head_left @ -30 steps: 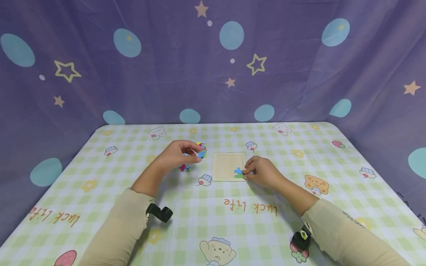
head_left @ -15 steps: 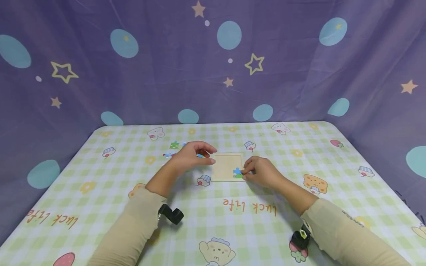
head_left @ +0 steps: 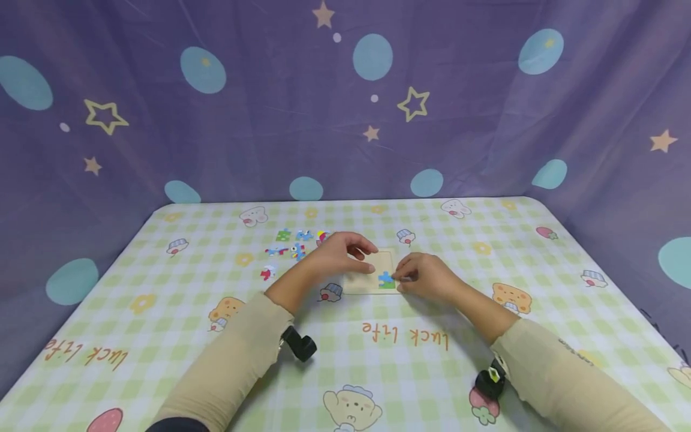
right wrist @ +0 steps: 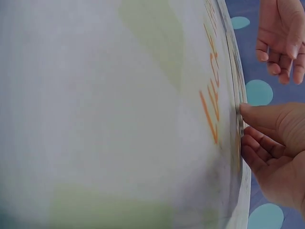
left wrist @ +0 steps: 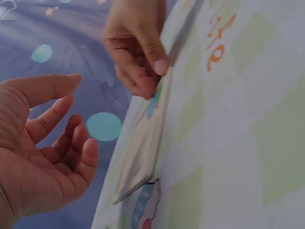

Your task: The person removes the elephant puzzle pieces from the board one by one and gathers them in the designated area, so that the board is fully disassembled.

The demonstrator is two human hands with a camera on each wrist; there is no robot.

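A shallow square wooden puzzle tray (head_left: pixel 384 259) lies mid-table. A blue and green jigsaw piece (head_left: pixel 386 280) sits in its near right corner. My right hand (head_left: pixel 429 279) is at the tray's right edge, beside that piece; its thumb and curled fingers pinch the rim, as the right wrist view also shows. My left hand (head_left: pixel 345 258) hovers over the tray's left part and hides some of it. In the left wrist view this left hand (left wrist: pixel 47 148) holds nothing, its fingers loosely bent and apart from the thumb.
Several loose jigsaw pieces lie left of the tray, among them a green piece (head_left: pixel 283 234), a blue one (head_left: pixel 305 234) and a red and white one (head_left: pixel 267 273). A checked cloth (head_left: pixel 259 384) covers the table. Behind hangs a purple curtain (head_left: pixel 270 120).
My left hand has moved right, from over the loose pieces to over the tray, uncovering those pieces. My right hand stays at the tray's right edge, and the corner piece keeps its place.
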